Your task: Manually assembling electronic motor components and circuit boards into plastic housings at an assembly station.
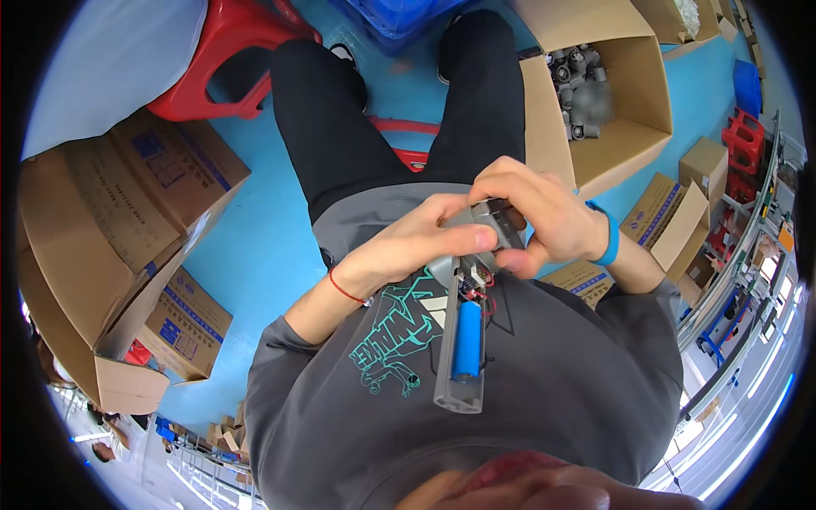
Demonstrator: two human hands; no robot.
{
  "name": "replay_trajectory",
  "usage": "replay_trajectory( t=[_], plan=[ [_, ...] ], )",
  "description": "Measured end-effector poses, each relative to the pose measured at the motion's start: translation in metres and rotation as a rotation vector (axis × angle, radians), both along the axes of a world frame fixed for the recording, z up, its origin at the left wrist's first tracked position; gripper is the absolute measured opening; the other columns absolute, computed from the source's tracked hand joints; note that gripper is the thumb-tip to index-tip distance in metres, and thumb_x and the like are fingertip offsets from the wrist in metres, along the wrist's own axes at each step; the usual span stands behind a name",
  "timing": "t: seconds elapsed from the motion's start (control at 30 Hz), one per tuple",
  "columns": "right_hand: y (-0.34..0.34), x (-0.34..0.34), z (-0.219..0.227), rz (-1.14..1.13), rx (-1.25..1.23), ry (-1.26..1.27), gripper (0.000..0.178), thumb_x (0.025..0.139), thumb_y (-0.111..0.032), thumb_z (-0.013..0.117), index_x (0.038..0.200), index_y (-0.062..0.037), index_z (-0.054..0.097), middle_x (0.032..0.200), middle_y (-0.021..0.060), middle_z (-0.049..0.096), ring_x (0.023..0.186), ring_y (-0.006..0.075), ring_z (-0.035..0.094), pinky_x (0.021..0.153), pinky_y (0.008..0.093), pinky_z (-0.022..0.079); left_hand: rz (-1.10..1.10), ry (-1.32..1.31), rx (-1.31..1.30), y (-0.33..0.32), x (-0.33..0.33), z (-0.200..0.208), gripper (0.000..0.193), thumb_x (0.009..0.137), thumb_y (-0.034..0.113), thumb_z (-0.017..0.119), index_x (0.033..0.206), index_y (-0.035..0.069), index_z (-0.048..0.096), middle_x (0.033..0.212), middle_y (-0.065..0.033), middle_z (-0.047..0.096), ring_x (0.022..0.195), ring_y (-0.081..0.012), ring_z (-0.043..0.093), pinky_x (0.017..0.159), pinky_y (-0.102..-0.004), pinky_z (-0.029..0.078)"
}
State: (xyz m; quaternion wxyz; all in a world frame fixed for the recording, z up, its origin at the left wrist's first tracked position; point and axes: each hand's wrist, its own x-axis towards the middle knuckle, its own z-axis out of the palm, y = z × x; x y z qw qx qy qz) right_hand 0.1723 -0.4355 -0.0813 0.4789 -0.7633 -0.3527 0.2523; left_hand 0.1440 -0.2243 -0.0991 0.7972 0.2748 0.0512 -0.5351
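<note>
A grey plastic device housing [461, 398] with an open handle is held in front of my chest. Inside the handle lies a blue cylindrical battery [467, 342]; red and black wires and a small circuit board [470, 284] sit above it. My left hand [442, 234], with a red string bracelet, grips the head of the housing, its thumb pressed across the top. My right hand [544, 217], with a blue wristband, curls its fingers over a dark grey part [508, 221] at the head end. Whether that part is fixed to the housing is hidden by the fingers.
On the right, an open carton [633, 149] contains many grey plastic parts [585, 93]. More cartons [76, 221] stand at the left. A red stool [225, 51] is at the upper left, and a blue bin [395, 17] beyond my legs. A workbench line [739, 297] runs along the far right.
</note>
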Motion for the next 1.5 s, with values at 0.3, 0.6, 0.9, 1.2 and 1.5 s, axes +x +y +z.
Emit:
replay_trajectory(
  t=[0.3,0.6,0.9,1.2,1.5],
  plan=[
    [-0.001,0.023,0.007,-0.005,0.03,-0.066,0.065,0.082,-0.058,0.061,0.108,0.0004,0.055,0.096,0.0097,0.056,0.064,0.018,0.056,0.053,0.0259,0.044,0.072,-0.067,0.028,-0.008,0.01,0.001,0.061,0.082,0.039,0.065,0.119,-0.007,0.047,0.092,-0.0145,0.063,0.078,-0.018,0.066,0.069,-0.026,0.053],
    [-0.002,0.039,0.003,-0.069,0.038,-0.218,0.064,0.083,-0.059,0.058,0.106,0.0008,0.059,0.095,0.0127,0.061,0.08,0.0255,0.062,0.062,0.0312,0.051,0.02,-0.06,-0.103,0.003,0.024,-0.004,0.051,0.088,0.031,0.065,0.123,-0.004,0.052,0.106,-0.0072,0.061,0.093,-0.0097,0.059,0.082,-0.0247,0.047],
    [0.01,0.028,0.028,-0.553,0.094,-0.03,0.059,0.09,-0.053,0.052,0.112,0.0016,0.059,0.101,0.0092,0.052,0.068,0.0129,0.045,0.058,0.0229,0.035,0.247,-0.147,-0.148,-0.007,0.033,-0.004,0.053,0.09,0.039,0.058,0.123,-0.001,0.049,0.105,-0.0114,0.061,0.091,-0.0154,0.061,0.078,-0.0282,0.052],
    [-0.004,0.009,0.085,-0.494,-0.141,0.288,0.005,0.086,-0.003,0.06,0.084,0.0011,0.057,0.082,0.007,0.058,0.066,0.0134,0.054,0.06,0.0234,0.042,0.35,-0.509,0.095,-0.007,0.04,-0.002,0.048,0.081,0.017,0.069,0.122,0.0,0.05,0.105,-0.0046,0.06,0.097,-0.0112,0.057,0.087,-0.0274,0.045],
    [-0.001,0.019,0.072,-0.319,-0.218,0.297,0.01,0.085,-0.007,0.063,0.085,0.0011,0.058,0.069,0.0078,0.057,0.059,0.0147,0.053,0.054,0.0253,0.04,0.412,-0.459,0.097,-0.007,0.043,-0.002,0.059,0.077,0.029,0.073,0.122,0.0,0.049,0.108,-0.0059,0.059,0.1,-0.0132,0.056,0.09,-0.028,0.043]
  ],
)
